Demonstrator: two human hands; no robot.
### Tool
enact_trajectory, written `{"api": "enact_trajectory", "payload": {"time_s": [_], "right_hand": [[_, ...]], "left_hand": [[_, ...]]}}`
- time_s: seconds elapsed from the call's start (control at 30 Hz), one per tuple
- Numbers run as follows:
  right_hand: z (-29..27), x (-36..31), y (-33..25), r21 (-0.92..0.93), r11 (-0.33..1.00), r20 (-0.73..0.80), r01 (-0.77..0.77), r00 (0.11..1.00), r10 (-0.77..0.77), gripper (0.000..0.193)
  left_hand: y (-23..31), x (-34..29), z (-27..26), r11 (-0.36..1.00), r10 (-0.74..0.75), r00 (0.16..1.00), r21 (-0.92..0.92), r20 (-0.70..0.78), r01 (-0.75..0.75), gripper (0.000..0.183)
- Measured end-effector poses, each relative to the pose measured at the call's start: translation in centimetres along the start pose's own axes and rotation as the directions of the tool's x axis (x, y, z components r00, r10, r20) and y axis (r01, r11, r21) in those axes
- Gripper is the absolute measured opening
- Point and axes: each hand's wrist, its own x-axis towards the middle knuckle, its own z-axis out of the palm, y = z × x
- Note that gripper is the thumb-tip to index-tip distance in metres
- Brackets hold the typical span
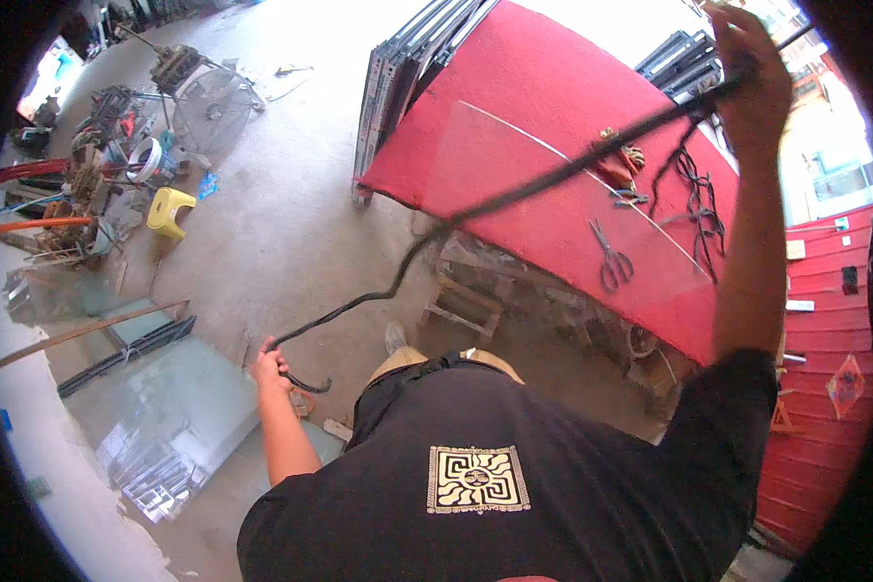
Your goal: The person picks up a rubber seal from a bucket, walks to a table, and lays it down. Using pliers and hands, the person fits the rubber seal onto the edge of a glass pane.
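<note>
Black rubber strip [514, 199]: a long, narrow, flexible band drawn out diagonally between the two hands. Its upper end is pinched in the right hand [752, 82] at about 1 o'clock in the view; its lower end is gripped in the left hand [272, 367] at about 8 o'clock. The span is nearly straight above, wavy near the lower hand, with a short curled tail hanging beyond the fist.

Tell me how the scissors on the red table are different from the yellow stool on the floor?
The scissors are grey and thin; the yellow stool is bright and chunky. The scissors lie flat on the red table, under a clear sheet, it seems; the stool stands upright on the floor, among clutter. Neither is touched by a hand.
</note>
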Motion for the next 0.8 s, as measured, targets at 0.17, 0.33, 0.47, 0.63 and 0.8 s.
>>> {"api": "enact_trajectory", "payload": {"time_s": [0.17,0.33,0.47,0.63,0.8], "right_hand": [[9.9,-4.2,-4.0,-0.413,0.892,0.362,-0.184,0.866,0.346,0.026],[12.3,-9.8,-4.1,-0.218,0.912,0.623,-0.348,0.67,0.404,0.036],[13.0,-12.3,-4.0,-0.341,0.935,0.662,-0.098,0.681,0.313,0.049],[12.0,-12.8,-9.1,-0.188,0.963,0.573,-0.194,0.774,0.268,0.057],[12.1,-19.5,-11.6,0.065,0.921,0.723,-0.385,0.654,0.223,0.048]], "left_hand": [[-4.1,0.0,-4.6,0.976,-0.11,0.994,0.188,-0.023,0.113,0.032],[-8.0,-2.1,-6.5,0.902,-0.157,0.988,0.407,-0.005,0.145,0.031],[-8.8,-2.8,-5.9,0.916,-0.157,0.976,0.391,0.148,0.088,0.029],[-6.6,-6.2,-1.4,0.837,-0.155,0.977,0.544,0.148,0.05,0.028],[-5.6,-8.5,2.1,0.796,-0.083,0.995,0.604,0.053,0.034,0.033]]}}
